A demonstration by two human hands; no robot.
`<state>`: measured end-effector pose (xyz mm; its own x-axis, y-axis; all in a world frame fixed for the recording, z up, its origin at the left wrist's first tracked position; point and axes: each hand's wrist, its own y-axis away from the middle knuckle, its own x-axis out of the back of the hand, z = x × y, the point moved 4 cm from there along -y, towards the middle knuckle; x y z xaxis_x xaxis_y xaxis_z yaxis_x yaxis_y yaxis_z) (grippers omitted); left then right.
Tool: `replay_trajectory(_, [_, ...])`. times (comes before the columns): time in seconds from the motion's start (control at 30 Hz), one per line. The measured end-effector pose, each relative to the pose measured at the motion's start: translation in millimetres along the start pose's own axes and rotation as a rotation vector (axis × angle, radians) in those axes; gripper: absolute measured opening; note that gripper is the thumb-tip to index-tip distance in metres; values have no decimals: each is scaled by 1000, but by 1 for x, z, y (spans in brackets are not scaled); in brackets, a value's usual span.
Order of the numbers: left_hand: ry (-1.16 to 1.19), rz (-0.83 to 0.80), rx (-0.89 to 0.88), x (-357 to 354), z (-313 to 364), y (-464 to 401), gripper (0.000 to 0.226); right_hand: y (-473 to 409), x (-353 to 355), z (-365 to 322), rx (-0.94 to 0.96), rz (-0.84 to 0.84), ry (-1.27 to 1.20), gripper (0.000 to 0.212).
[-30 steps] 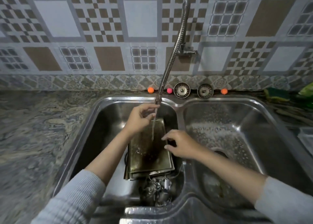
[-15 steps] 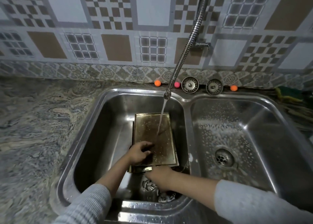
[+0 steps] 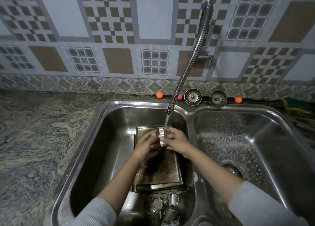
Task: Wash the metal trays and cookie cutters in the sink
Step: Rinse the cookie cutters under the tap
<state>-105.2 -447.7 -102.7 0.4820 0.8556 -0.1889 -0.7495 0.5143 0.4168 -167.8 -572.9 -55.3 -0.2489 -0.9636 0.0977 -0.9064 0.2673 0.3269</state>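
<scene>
Now both hands, left (image 3: pixel 146 146) and right (image 3: pixel 176 141), pinch cookie cutter (image 3: pixel 161 136) under faucet (image 3: pixel 187 67) stream above trays (image 3: pixel 160 173).

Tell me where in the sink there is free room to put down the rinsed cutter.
Free: the right basin, bare around its drain, and the left basin floor left of the trays. Crowded: the left basin's near end, where the cutters are piled against the trays.

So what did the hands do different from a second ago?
Both hands came up from the near end of the trays. The right hand and left hand now hold one cookie cutter under the faucet stream. The stacked trays, the other cutters and the running water stayed as they were.
</scene>
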Motion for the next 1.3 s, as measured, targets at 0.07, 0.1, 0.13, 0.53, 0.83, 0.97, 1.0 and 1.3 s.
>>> replay_trajectory(0.07, [82, -21, -18, -15, 10, -3, 25, -6, 0, 3, -15, 38, -108, 27])
replay_trajectory(0.1, [99, -21, -24, -20, 13, -5, 25, -9, 0, 5, -17, 57, -150, 25])
replay_trajectory(0.13, [115, -21, -24, -24, 14, -7, 25, -10, 0, 6, -13, 73, -191, 23])
replay_trajectory(0.53, [254, 58, -21, -52, 27, -17, 9, -16, 16, 12, 140, 312, -98, 13])
replay_trajectory(0.83, [294, 241, -72, -35, 31, -7, 15, -19, 21, 15, 163, 371, -222, 9])
replay_trajectory(0.97, [292, 258, -86, -39, 24, -1, 21, -14, 28, 15, 194, 411, -298, 9])
replay_trajectory(1.0, [286, 259, -98, -40, 22, 0, 22, -13, 30, 16, 197, 413, -320, 10])
replay_trajectory(1.3, [264, 304, -188, -21, 18, 9, 22, -8, 12, 18, 168, 343, -370, 16])
